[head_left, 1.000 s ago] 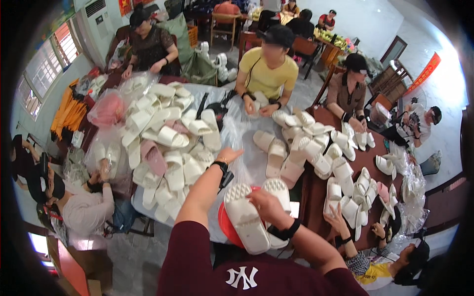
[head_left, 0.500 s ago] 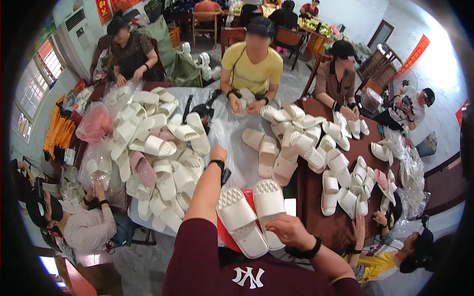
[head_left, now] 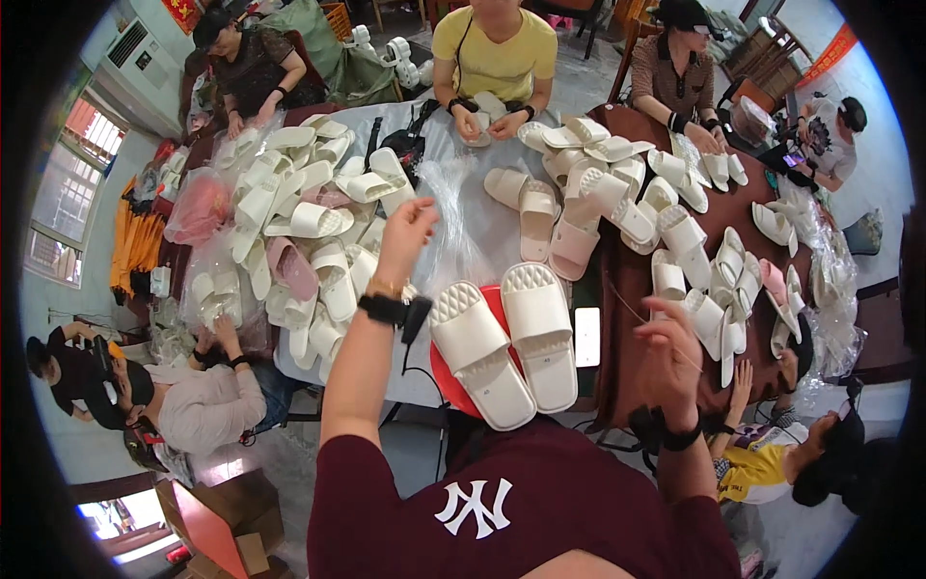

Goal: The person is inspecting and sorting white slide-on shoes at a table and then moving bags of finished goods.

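At the table edge just below me, my left hand (head_left: 409,224) is raised at 11 o'clock, its fingers pinched together on the top of a clear plastic bag (head_left: 453,232) that hangs crumpled beneath them. My right hand (head_left: 670,352) hovers at 3 o'clock, fingers loosely curled and apart, gripping nothing I can make out. Between my 2 hands lie 2 white slippers (head_left: 506,338), side by side and touching, soles down, toes pointing to 12 o'clock, resting on 1 red tray (head_left: 453,372). Just right of the pair lies 1 small white card (head_left: 586,336). Farther out, at 10 o'clock and 1 o'clock, the table (head_left: 632,280) carries heaps of more white slippers, too many to count, with 3 pink ones among them. 3 people sit along the far side at 12 o'clock.
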A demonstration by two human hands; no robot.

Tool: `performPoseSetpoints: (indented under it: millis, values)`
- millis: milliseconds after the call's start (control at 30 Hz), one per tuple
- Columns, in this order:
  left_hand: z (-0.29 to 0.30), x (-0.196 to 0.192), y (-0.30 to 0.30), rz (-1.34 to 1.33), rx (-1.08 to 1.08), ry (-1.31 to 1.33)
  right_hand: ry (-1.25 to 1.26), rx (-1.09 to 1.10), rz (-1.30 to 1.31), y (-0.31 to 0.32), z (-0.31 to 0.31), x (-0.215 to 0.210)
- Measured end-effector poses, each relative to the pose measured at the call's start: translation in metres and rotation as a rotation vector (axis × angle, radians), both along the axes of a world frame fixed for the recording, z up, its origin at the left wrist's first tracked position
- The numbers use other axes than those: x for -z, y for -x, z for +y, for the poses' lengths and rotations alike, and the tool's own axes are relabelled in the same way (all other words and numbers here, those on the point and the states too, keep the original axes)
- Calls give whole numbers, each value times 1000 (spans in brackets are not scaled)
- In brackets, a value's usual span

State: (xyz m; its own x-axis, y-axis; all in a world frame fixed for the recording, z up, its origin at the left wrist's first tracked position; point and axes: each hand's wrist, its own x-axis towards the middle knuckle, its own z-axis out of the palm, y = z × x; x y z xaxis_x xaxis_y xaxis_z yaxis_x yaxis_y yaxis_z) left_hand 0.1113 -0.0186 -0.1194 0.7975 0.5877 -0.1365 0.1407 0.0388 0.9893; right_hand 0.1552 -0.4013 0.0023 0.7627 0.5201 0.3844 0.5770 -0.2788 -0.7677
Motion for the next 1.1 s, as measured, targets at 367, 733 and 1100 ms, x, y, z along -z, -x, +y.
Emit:
performPoseSetpoints:
  millis: [367,733,1100]
  values:
    - [-192,-55,118,-125,275,-157,447,-594,273,51,63,61]
    - [-193,-15,157,53,-56,229,403,-554,597,72,32,92]
    - [-126,32,160,71,-205,-92,625,-369,605,73,31,124]
